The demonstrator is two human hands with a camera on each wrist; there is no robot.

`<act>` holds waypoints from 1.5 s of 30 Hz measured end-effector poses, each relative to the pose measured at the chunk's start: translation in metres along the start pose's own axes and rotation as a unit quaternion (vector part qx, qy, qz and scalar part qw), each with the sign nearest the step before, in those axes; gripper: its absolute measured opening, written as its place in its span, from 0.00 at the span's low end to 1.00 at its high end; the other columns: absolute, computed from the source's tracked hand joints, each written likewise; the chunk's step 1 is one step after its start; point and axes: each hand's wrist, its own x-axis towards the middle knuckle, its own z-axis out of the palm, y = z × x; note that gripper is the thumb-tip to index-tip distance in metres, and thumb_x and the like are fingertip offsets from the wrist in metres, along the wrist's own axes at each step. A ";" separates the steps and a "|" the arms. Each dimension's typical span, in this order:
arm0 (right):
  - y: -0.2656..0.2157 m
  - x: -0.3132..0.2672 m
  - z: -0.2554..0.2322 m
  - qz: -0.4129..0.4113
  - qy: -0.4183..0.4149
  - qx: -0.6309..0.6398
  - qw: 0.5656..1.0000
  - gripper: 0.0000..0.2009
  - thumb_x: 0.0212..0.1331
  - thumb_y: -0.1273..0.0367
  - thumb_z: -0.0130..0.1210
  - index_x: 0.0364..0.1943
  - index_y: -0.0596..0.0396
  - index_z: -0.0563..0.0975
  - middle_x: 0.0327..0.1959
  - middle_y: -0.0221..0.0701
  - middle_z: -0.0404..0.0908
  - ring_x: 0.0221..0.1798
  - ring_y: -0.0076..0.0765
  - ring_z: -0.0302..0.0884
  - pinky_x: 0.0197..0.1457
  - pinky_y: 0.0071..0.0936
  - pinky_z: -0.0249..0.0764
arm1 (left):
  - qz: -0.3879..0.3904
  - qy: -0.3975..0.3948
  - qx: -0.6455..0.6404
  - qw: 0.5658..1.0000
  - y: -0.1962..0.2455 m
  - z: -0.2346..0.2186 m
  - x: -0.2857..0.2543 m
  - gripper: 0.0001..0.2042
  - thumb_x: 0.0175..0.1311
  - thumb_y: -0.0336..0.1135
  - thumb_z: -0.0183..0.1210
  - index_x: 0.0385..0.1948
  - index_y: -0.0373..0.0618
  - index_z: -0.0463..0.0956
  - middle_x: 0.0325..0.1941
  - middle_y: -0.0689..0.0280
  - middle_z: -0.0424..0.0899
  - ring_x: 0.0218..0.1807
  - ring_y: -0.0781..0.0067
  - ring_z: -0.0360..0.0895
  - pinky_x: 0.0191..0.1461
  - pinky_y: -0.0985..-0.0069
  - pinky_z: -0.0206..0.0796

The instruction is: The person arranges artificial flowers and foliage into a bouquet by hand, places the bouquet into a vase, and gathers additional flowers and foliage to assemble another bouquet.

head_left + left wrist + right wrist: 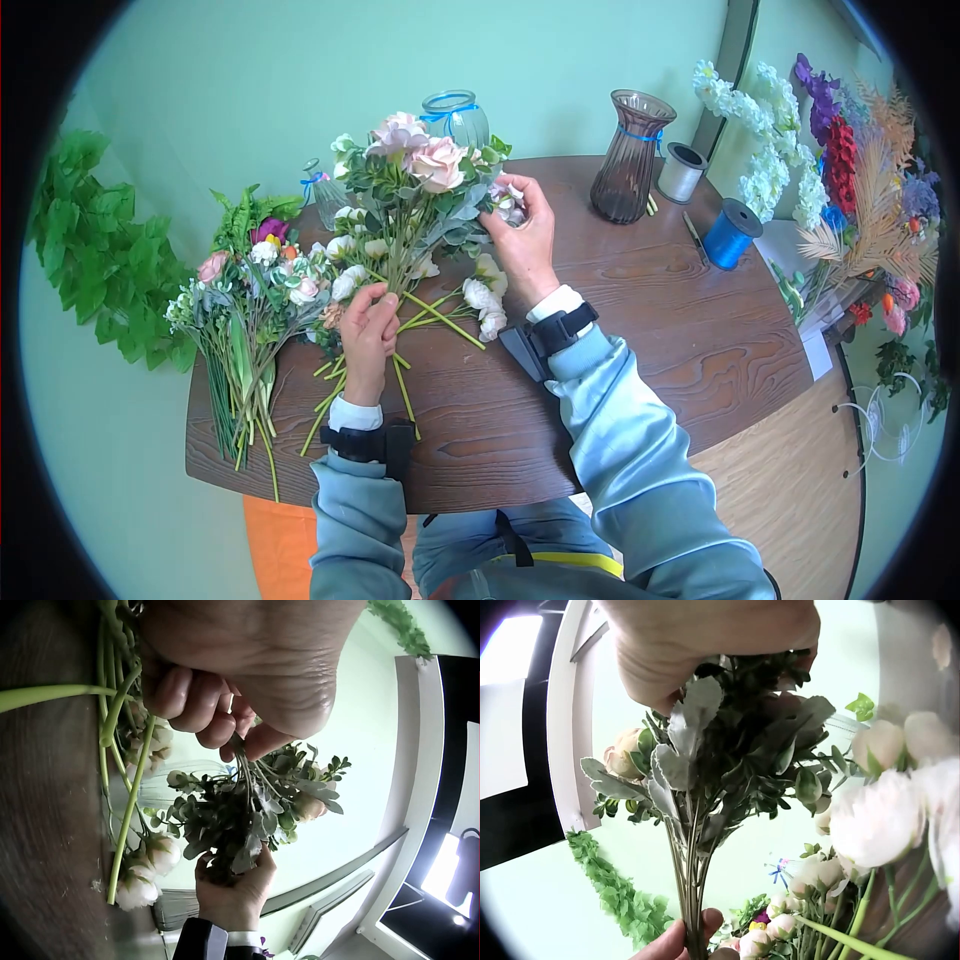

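A bunch of artificial flowers with pale pink roses (pixel 438 165) and grey-green leaves (pixel 697 712) is held upright above the table. The left hand (pixel 369 335) pinches its thin stems (pixel 692 877) between thumb and curled fingers; in the left wrist view that hand (pixel 240 667) fills the top. At the bunch's right side, the right hand (pixel 526 235) has its fingers around the leaves and blooms; the right wrist view shows this hand (pixel 712 645) over the foliage, its fingertips partly hidden. White flowers (pixel 484 300) with thick green stems (pixel 445 320) lie beneath on the table.
More mixed flowers (pixel 240 290) lie at the table's left. Behind stand a clear blue-ribboned vase (pixel 458 122) and a small bottle (pixel 325 200). On the right are a brown glass vase (pixel 628 165), a white spool (pixel 682 173), a blue spool (pixel 733 235) and a pen-like tool (pixel 695 238).
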 end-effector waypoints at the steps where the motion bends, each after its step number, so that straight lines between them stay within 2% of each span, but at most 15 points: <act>1: 0.000 -0.001 0.000 0.010 0.004 -0.005 1.000 0.16 0.38 0.77 0.57 0.37 0.57 0.72 0.34 0.31 0.75 0.38 0.24 0.72 0.43 0.21 0.68 | -0.004 0.000 -0.003 1.000 0.001 0.000 0.000 0.07 0.62 0.33 0.50 0.40 0.46 0.69 0.12 0.76 0.60 0.10 0.91 0.50 0.12 0.89 0.39; 5: -0.003 -0.004 0.002 0.000 0.022 0.001 1.000 0.15 0.39 0.78 0.57 0.37 0.57 0.72 0.34 0.31 0.75 0.38 0.24 0.72 0.43 0.22 0.68 | -0.009 -0.003 -0.007 1.000 0.001 -0.001 0.000 0.07 0.62 0.33 0.50 0.40 0.46 0.69 0.12 0.76 0.60 0.10 0.91 0.50 0.12 0.90 0.38; 10: 0.003 -0.005 0.003 -0.078 0.037 -0.041 0.995 0.14 0.42 0.78 0.53 0.38 0.58 0.72 0.37 0.31 0.76 0.39 0.26 0.73 0.45 0.22 0.68 | -0.024 0.008 -0.008 1.000 -0.001 -0.001 0.001 0.07 0.63 0.34 0.50 0.40 0.47 0.69 0.12 0.75 0.60 0.10 0.90 0.50 0.12 0.89 0.39; 14: 0.002 -0.008 0.004 -0.067 0.034 -0.015 0.997 0.15 0.43 0.79 0.52 0.39 0.58 0.73 0.37 0.31 0.76 0.40 0.27 0.73 0.47 0.23 0.68 | -0.060 0.009 -0.063 0.996 0.003 0.000 0.000 0.07 0.61 0.34 0.52 0.38 0.46 0.69 0.13 0.75 0.61 0.10 0.91 0.50 0.12 0.89 0.38; 16: -0.002 -0.008 0.004 -0.049 0.037 0.023 0.998 0.15 0.45 0.78 0.53 0.41 0.58 0.73 0.37 0.31 0.76 0.41 0.27 0.73 0.47 0.23 0.67 | -0.065 0.007 -0.058 0.996 0.001 -0.001 0.001 0.07 0.62 0.34 0.51 0.39 0.47 0.69 0.13 0.75 0.61 0.10 0.90 0.50 0.12 0.89 0.39; 23: 0.000 -0.009 0.006 -0.080 0.049 0.001 0.996 0.15 0.46 0.78 0.54 0.41 0.58 0.73 0.39 0.32 0.75 0.42 0.28 0.72 0.48 0.23 0.68 | -0.067 0.019 -0.030 0.997 0.003 0.000 0.002 0.07 0.63 0.36 0.50 0.40 0.47 0.69 0.12 0.75 0.60 0.10 0.90 0.50 0.11 0.89 0.39; 26: 0.003 -0.009 0.007 -0.099 0.035 -0.019 0.994 0.16 0.44 0.78 0.53 0.42 0.58 0.73 0.41 0.33 0.74 0.44 0.30 0.72 0.48 0.25 0.67 | -0.050 0.028 -0.013 0.998 0.001 0.000 0.002 0.07 0.63 0.36 0.50 0.40 0.47 0.70 0.12 0.76 0.60 0.10 0.90 0.51 0.11 0.89 0.39; 29: 0.004 -0.009 0.005 -0.077 0.023 -0.015 0.997 0.20 0.41 0.79 0.51 0.45 0.58 0.71 0.42 0.34 0.73 0.45 0.31 0.71 0.50 0.26 0.67 | -0.024 0.038 -0.007 0.999 -0.001 0.002 0.002 0.07 0.63 0.36 0.50 0.39 0.46 0.70 0.12 0.76 0.60 0.10 0.90 0.51 0.11 0.89 0.39; 31: 0.001 -0.010 0.004 -0.055 0.019 -0.020 0.998 0.24 0.39 0.80 0.48 0.48 0.57 0.68 0.40 0.34 0.72 0.44 0.31 0.70 0.51 0.26 0.65 | -0.026 0.043 -0.013 0.999 0.001 0.004 0.000 0.07 0.63 0.36 0.50 0.39 0.47 0.70 0.12 0.76 0.60 0.09 0.90 0.50 0.11 0.89 0.39; 34: -0.002 -0.011 0.004 -0.067 -0.002 -0.012 0.998 0.26 0.39 0.80 0.47 0.50 0.57 0.67 0.39 0.33 0.70 0.43 0.30 0.67 0.51 0.24 0.65 | -0.036 0.050 -0.026 0.998 0.004 0.005 0.000 0.07 0.63 0.36 0.50 0.39 0.47 0.70 0.12 0.76 0.60 0.09 0.90 0.50 0.11 0.88 0.39; 38: -0.007 -0.013 0.006 -0.058 -0.024 0.037 0.997 0.26 0.39 0.81 0.47 0.51 0.57 0.67 0.40 0.33 0.68 0.42 0.29 0.66 0.50 0.24 0.64 | -0.057 0.052 -0.037 0.996 0.004 0.003 0.000 0.07 0.63 0.36 0.50 0.39 0.47 0.70 0.12 0.76 0.60 0.09 0.89 0.50 0.11 0.88 0.39; 40: -0.006 -0.014 0.007 -0.043 -0.048 0.054 0.996 0.26 0.40 0.81 0.47 0.51 0.57 0.67 0.44 0.33 0.67 0.45 0.29 0.66 0.51 0.24 0.64 | -0.062 0.056 -0.037 0.996 0.004 0.003 0.000 0.07 0.63 0.36 0.50 0.39 0.46 0.70 0.12 0.76 0.60 0.09 0.89 0.50 0.11 0.88 0.39; 45: 0.002 -0.012 0.007 -0.055 -0.070 0.044 0.995 0.22 0.43 0.80 0.51 0.48 0.56 0.70 0.45 0.34 0.68 0.48 0.30 0.67 0.51 0.23 0.64 | -0.057 0.062 -0.029 0.996 0.005 0.003 0.000 0.07 0.63 0.36 0.50 0.39 0.46 0.70 0.11 0.76 0.60 0.09 0.89 0.50 0.10 0.88 0.39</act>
